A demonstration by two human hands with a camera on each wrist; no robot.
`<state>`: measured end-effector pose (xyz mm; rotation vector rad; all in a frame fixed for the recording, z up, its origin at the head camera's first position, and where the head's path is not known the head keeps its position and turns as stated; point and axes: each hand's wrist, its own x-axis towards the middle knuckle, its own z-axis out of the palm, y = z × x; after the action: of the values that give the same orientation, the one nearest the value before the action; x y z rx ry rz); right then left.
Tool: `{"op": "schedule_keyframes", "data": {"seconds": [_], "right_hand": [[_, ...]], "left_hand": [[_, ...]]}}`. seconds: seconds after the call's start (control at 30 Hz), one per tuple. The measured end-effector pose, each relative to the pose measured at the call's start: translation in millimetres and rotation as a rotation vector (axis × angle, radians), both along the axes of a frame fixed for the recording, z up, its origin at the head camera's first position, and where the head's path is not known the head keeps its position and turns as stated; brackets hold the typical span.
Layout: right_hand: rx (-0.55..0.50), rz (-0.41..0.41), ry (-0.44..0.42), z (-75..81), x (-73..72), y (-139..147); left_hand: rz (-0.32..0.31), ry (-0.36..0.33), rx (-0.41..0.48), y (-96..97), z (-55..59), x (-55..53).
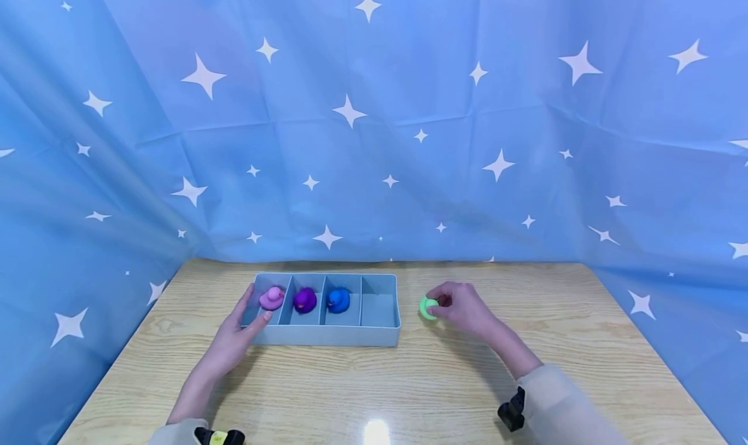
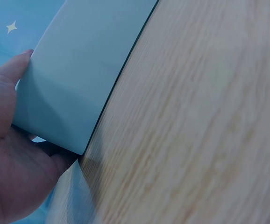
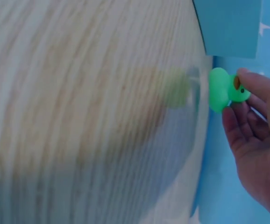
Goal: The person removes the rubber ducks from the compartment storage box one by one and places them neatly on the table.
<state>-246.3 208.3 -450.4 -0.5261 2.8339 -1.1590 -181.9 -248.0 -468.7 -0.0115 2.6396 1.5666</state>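
A light blue divided box (image 1: pixel 327 336) stands on the table, with a row of compartments. Its three left compartments hold a pink rubber duck (image 1: pixel 271 298), a purple rubber duck (image 1: pixel 305 300) and a blue rubber duck (image 1: pixel 339 300); the rightmost holds nothing. At the box's left end my left hand (image 1: pixel 230 342) grips the corner, thumb over the front rim and fingers along the end wall. To the right of the box, my right hand (image 1: pixel 464 310) pinches a green rubber duck (image 3: pixel 218 91) by its head, close over the table.
The pale wood table (image 1: pixel 350 393) has its back edge just behind the box. A blue curtain (image 1: pixel 374 152) with white stars hangs behind it and along both sides. Dark devices (image 1: pixel 511 411) are strapped at both wrists.
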Motion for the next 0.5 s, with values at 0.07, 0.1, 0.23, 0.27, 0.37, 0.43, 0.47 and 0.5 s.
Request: {"op": "schedule_keyframes", "data": {"seconds": [0.07,0.1,0.23,0.27,0.37,0.43,0.47,0.5], "right_hand": [[0.003,-0.006,-0.013,-2.1,-0.1,-0.2],[0.003,-0.012,-0.021,-3.0,-0.1,-0.4],[0.003,-0.01,-0.027,-7.5,-0.4,0.6],[0.0,-0.009,-0.022,-8.4,-0.2,0.7],[-0.009,0.002,-0.014,-10.4,-0.4,1.4],[-0.021,0.001,-0.022,-10.8,-0.2,0.9],[-0.023,0.005,-0.022,-11.0,-0.1,0.8],[-0.027,0.005,-0.027,-11.0,0.1,0.4]], "left_hand": [[0.002,-0.005,0.0,0.0,0.0,0.0],[0.003,-0.007,-0.005,0.0,0.0,0.0],[0.007,-0.004,-0.023,0.5,-0.2,-0.1],[0.008,-0.001,-0.027,0.6,-0.2,-0.1],[0.007,0.003,-0.021,0.7,0.2,-0.3],[0.005,0.002,-0.015,0.7,0.8,-0.3],[0.004,0.001,-0.013,0.6,1.0,-0.3],[0.002,0.001,-0.01,0.6,1.1,-0.2]]}}
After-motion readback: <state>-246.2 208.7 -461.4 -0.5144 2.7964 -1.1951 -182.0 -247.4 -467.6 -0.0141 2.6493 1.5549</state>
